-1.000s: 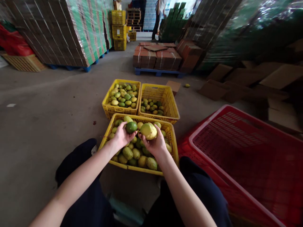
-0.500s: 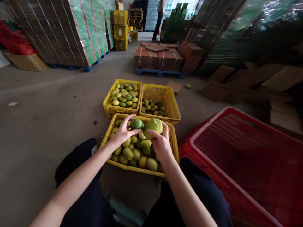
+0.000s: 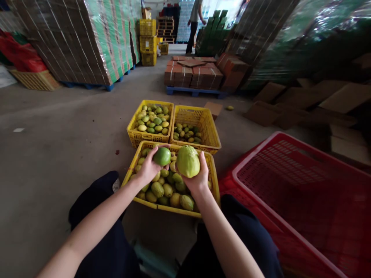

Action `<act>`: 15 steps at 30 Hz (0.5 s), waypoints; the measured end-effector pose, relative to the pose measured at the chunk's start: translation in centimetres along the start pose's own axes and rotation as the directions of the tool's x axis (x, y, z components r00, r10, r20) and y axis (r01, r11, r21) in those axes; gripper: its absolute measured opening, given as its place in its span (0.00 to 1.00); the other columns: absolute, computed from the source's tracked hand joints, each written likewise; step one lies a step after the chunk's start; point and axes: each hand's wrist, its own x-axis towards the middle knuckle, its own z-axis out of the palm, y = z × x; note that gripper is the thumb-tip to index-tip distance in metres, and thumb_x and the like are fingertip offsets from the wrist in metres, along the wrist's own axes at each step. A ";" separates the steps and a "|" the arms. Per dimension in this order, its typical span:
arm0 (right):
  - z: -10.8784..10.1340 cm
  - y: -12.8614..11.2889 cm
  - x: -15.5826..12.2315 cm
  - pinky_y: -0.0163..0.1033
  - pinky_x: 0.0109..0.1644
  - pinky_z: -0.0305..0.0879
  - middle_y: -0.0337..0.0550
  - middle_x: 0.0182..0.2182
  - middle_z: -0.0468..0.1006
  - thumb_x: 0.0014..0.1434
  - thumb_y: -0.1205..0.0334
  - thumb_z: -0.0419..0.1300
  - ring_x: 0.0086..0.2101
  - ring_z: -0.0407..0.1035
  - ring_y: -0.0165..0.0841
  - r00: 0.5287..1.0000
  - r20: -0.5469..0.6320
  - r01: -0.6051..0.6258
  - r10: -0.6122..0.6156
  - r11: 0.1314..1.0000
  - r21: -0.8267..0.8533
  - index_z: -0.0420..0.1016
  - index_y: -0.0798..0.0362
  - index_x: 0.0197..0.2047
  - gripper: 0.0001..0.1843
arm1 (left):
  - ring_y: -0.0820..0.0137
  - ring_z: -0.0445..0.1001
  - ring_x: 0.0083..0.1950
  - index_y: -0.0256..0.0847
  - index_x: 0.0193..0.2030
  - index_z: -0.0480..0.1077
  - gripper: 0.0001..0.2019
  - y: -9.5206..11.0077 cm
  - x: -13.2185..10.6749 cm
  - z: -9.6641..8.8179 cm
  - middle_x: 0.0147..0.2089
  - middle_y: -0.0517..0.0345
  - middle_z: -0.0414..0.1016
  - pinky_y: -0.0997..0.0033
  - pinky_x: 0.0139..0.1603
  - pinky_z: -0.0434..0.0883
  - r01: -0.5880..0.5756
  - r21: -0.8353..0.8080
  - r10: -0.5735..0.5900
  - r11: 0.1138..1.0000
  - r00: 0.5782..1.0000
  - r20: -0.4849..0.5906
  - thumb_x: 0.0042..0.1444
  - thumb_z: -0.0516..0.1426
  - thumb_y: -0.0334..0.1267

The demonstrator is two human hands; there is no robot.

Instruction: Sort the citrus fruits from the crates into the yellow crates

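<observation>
My left hand (image 3: 149, 166) is closed around a smooth dark-green lemon (image 3: 162, 156), held over the near yellow crate (image 3: 216, 185). In my right hand (image 3: 199, 177) rests a larger, pale yellow-green lemon (image 3: 188, 162) with a ribbed, bumpy top. Fingers and palm support it from below and from the right side. The two fruits are close together but apart. Beneath both hands, the near crate is filled with yellow and green lemons (image 3: 157, 189), partly hidden by my hands.
Behind stand a yellow crate (image 3: 132, 133) full of lemons and another (image 3: 216, 135) with fewer. A large red crate (image 3: 255, 154) is at my right. Farther off are boxes (image 3: 203, 73) on a blue pallet, flattened cardboard (image 3: 333, 96), wrapped stacks (image 3: 110, 38) and a person (image 3: 193, 27).
My right hand has turned palm-up, standing the large lemon upright. My left hand has shifted slightly left and down and wrapped around the green lemon. The distant person has stepped more into view.
</observation>
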 end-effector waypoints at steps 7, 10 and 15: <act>-0.7 2.0 0.5 0.45 0.40 0.78 0.44 0.34 0.84 0.64 0.48 0.52 0.32 0.78 0.37 0.986 0.036 -0.164 0.160 0.966 0.200 0.78 0.52 0.41 0.19 | 0.74 0.77 0.32 0.39 0.36 0.73 0.11 -1.9 0.3 -0.3 0.31 0.56 0.76 0.77 0.35 0.78 0.128 -0.346 -0.187 0.929 0.972 -0.143 0.64 0.50 0.35; -0.7 2.1 0.8 0.44 0.39 0.78 0.44 0.36 0.84 0.63 0.49 0.53 0.33 0.78 0.37 0.988 0.024 -0.151 0.150 0.964 0.221 0.78 0.52 0.45 0.19 | 0.73 0.78 0.34 0.40 0.34 0.72 0.10 -2.1 0.7 -0.5 0.33 0.54 0.76 0.77 0.38 0.78 0.118 -0.315 -0.196 0.942 0.953 -0.229 0.63 0.51 0.34; -1.0 0.9 0.9 0.41 0.35 0.77 0.42 0.33 0.83 0.62 0.51 0.54 0.35 0.78 0.38 0.987 -0.037 -0.144 0.159 0.955 0.261 0.77 0.50 0.48 0.18 | 0.71 0.79 0.32 0.42 0.37 0.71 0.08 -3.8 0.7 -1.9 0.31 0.56 0.77 0.74 0.36 0.79 0.141 -0.387 -0.274 0.911 0.910 -0.312 0.62 0.51 0.35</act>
